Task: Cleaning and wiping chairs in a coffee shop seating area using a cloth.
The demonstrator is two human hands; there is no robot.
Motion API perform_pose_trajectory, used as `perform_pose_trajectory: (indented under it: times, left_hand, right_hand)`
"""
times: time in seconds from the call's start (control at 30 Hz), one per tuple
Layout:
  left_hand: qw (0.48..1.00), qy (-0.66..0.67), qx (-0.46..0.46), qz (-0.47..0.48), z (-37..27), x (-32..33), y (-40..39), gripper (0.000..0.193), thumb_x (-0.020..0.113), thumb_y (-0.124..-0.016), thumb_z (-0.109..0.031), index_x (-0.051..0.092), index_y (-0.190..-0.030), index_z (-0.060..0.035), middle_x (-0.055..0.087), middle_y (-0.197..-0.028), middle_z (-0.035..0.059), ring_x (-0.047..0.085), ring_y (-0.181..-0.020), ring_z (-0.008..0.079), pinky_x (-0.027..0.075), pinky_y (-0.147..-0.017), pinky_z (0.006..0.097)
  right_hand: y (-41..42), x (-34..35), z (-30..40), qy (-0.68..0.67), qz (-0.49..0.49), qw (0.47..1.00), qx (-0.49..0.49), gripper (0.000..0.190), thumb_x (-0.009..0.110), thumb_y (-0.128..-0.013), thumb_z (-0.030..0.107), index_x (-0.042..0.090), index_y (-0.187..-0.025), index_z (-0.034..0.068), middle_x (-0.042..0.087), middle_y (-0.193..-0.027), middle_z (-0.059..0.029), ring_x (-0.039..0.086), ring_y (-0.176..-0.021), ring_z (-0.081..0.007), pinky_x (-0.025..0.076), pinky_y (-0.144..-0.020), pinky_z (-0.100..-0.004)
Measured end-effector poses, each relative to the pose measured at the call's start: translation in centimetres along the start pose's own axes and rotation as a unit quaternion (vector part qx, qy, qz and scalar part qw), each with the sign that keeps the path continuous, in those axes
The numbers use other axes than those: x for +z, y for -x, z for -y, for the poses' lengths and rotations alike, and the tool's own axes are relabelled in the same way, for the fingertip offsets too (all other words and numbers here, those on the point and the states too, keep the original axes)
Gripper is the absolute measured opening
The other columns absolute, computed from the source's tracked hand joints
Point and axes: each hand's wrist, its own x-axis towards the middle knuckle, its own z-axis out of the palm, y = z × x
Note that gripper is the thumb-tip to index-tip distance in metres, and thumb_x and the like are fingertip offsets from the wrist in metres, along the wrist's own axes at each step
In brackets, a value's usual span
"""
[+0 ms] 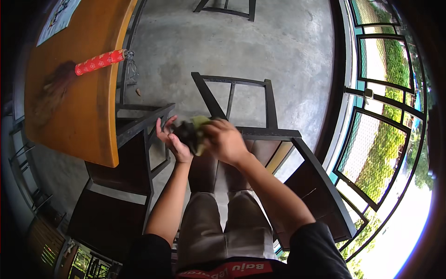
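A crumpled cloth [190, 134], dark with a yellow-green part, is blurred between my two hands, above a dark chair. My right hand [223, 139] has its fingers curled around the yellow-green side. My left hand [174, 141] lies at the dark side with its palm turned up and its fingers spread apart; whether it grips the cloth cannot be told. On the orange-brown wooden table to the left lies a duster or brush [101, 62] with a red flower-patterned handle, its bristles blurred.
Chairs with dark frames stand before me [244, 82], at the right [324, 188] and beside the table [111, 209]. A printed sheet [57, 22] lies on the table's far end. A metal-framed mesh window [373, 157] runs along the right, over a grey concrete floor [296, 52].
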Motion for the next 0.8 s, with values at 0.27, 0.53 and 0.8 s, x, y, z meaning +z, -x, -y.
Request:
perform_pose_trajectory:
  times: [0.27, 0.53, 0.8]
  left_hand:
    - [0.946, -0.19, -0.249, 0.088, 5.8, -5.4, 6.9, 0.074, 0.028, -0.098, -0.057, 0.048, -0.127, 0.0088, 0.054, -0.126, 0.0242, 0.052, -0.116, 0.0355, 0.039, -0.099, 0.0389]
    - [0.944, -0.248, -0.218, -0.011, 5.6, -4.1, 6.8, 0.066, 0.033, -0.099, -0.052, 0.061, -0.096, 0.0075, 0.064, -0.09, 0.0226, 0.059, -0.084, 0.0355, 0.044, -0.077, 0.0417]
    - [0.936, -0.311, -0.162, -0.018, 4.9, 0.7, 1.5, 0.063, 0.038, -0.098, -0.051, 0.063, -0.091, 0.0064, 0.066, -0.086, 0.0238, 0.062, -0.083, 0.0404, 0.045, -0.073, 0.0436]
  right_hand:
    - [17.7, -2.1, -1.7, -0.157, -0.308, 0.862, 0.371, 0.03, 0.055, -0.082, -0.003, 0.059, -0.111, 0.001, 0.062, -0.103, -0.0116, 0.061, -0.091, -0.0172, 0.048, -0.078, -0.0291]
    - [23.3, -14.7, 12.3, -0.054, -0.281, 0.948, 0.14, 0.022, 0.063, -0.075, 0.022, 0.059, -0.084, 0.002, 0.06, -0.081, -0.0142, 0.06, -0.077, -0.0251, 0.048, -0.069, -0.0356]
    - [31.5, -24.4, 8.2, 0.293, -0.408, 0.778, 0.377, 0.038, 0.055, -0.095, 0.023, 0.055, -0.125, 0.0, 0.055, -0.12, -0.0163, 0.053, -0.113, -0.0298, 0.042, -0.097, -0.0406]
